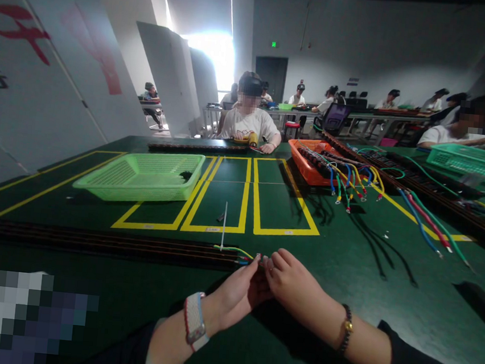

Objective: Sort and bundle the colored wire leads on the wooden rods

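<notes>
My left hand (236,293) and my right hand (287,278) meet at the right end of a long dark cable bundle (103,243) lying across the green table. Both hands have their fingers pinched on the short coloured wires (244,256) that come out of the bundle's end; the wire tips are hidden between the fingers. A pale cable tie (223,226) stands upright from the bundle, a little left of my hands. A small dark piece (221,217) lies just behind it.
A light green basket (147,187) stands at the left, beyond the bundle. Farther right, an orange basket (312,174) holds wire bundles with coloured ends hanging out. More harnesses (443,190) and a teal basket (476,164) are at the right. A person (248,119) sits across the table.
</notes>
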`<action>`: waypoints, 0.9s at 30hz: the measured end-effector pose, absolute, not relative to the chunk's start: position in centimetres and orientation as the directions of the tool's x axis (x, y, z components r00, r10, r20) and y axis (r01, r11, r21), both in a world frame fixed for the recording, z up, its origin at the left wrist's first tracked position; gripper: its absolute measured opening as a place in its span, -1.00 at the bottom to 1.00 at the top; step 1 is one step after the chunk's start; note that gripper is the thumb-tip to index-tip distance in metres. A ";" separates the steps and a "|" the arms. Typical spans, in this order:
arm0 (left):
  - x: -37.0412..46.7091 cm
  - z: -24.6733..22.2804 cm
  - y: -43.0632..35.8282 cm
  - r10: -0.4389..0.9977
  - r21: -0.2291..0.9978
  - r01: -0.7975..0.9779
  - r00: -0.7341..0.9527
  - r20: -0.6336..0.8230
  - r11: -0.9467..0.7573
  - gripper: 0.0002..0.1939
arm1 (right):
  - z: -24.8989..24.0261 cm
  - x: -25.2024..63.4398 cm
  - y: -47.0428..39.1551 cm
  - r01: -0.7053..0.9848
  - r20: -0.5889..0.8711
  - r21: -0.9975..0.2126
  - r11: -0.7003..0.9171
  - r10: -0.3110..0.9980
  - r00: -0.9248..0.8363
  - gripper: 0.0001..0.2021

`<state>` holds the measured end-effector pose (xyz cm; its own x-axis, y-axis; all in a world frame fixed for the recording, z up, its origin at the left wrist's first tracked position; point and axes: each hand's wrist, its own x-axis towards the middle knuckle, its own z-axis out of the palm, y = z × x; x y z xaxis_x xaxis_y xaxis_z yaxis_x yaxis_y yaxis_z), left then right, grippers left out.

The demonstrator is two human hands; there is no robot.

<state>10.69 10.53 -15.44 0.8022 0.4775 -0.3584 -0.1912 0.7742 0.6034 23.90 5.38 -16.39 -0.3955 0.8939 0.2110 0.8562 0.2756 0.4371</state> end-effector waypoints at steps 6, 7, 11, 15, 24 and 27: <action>10.8 -14.7 10.2 0.509 0.576 -0.212 0.751 -0.421 0.790 -0.85 | -16.5 22.9 4.7 0.842 0.200 0.454 0.290 0.888 -0.413 -0.71; 10.8 -14.8 10.2 0.514 0.580 -0.211 0.745 -0.426 0.787 -0.87 | -16.4 22.9 4.7 0.846 0.208 0.450 0.285 0.888 -0.410 -0.72; 11.0 -15.5 10.4 0.523 0.600 -0.197 0.732 -0.436 0.775 -0.89 | -15.0 23.3 4.3 0.885 0.240 0.390 0.254 0.900 -0.364 -0.78; 10.9 -16.0 10.7 0.509 0.606 -0.165 0.732 -0.453 0.778 -0.87 | -13.1 24.1 3.5 0.946 0.295 0.211 0.245 0.907 -0.300 -0.82; 11.1 -15.5 10.6 0.504 0.637 -0.137 0.744 -0.440 0.759 -0.86 | -12.6 23.0 2.9 0.977 0.110 0.103 0.186 0.974 -0.198 -0.81; 11.2 -15.4 10.5 0.516 0.648 -0.151 0.746 -0.421 0.747 -0.89 | -13.1 22.3 2.9 0.980 0.060 0.137 0.147 0.986 -0.156 -0.80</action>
